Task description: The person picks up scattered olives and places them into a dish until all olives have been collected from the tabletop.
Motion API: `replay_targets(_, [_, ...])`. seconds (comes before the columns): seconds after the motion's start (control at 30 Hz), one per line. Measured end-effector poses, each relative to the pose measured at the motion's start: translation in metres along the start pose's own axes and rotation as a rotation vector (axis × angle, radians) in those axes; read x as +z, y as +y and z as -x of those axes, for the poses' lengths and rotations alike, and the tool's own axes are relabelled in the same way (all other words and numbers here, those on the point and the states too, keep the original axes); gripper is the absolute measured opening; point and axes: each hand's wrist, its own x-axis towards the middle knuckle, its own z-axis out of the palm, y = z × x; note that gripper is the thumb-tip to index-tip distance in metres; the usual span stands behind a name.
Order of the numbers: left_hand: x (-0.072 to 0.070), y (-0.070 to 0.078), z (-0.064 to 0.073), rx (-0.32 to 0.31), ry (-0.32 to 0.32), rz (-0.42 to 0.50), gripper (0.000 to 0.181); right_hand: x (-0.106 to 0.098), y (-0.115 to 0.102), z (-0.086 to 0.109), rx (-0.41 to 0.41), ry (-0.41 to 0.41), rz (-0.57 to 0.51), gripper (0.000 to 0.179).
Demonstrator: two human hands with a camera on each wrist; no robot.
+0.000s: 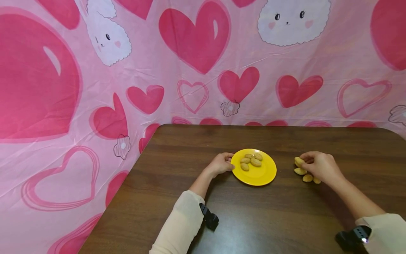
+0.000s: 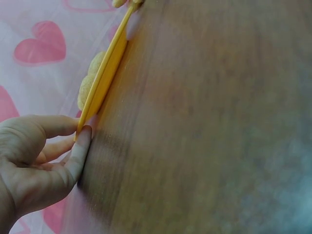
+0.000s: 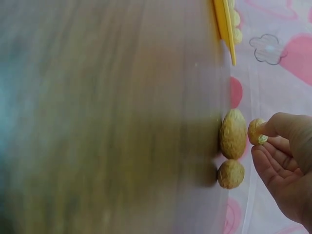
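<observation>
Several tan, wrinkled oval pieces that look like small potatoes (image 1: 256, 162) lie on a round yellow plate (image 1: 264, 173). My left hand (image 1: 221, 164) pinches the plate's left rim; in the left wrist view the thumb (image 2: 80, 153) is under the edge and a finger lies over it. To the right of the plate, my right hand (image 1: 321, 167) pinches one tan oval piece (image 3: 257, 131) between thumb and fingertips, raised above others of its kind. Those other pieces (image 1: 300, 171) sit on the table just under the hand, partly hidden by it in the head view.
The dark brown wooden table (image 1: 272, 218) has rounded back corners. Behind it and to its left hangs a pink cloth (image 1: 152, 63) printed with hearts and white rabbits. Both wrists carry a black camera (image 1: 210, 218) strapped over a cream sleeve (image 1: 184, 220).
</observation>
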Motion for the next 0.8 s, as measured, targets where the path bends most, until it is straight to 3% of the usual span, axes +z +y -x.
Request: replay_targets(0.8, [0.000,0.001,0.001,-0.004,-0.003,0.004,0.049,0.013,-0.022,-0.012,0.012,-0.042,-0.061,0.022])
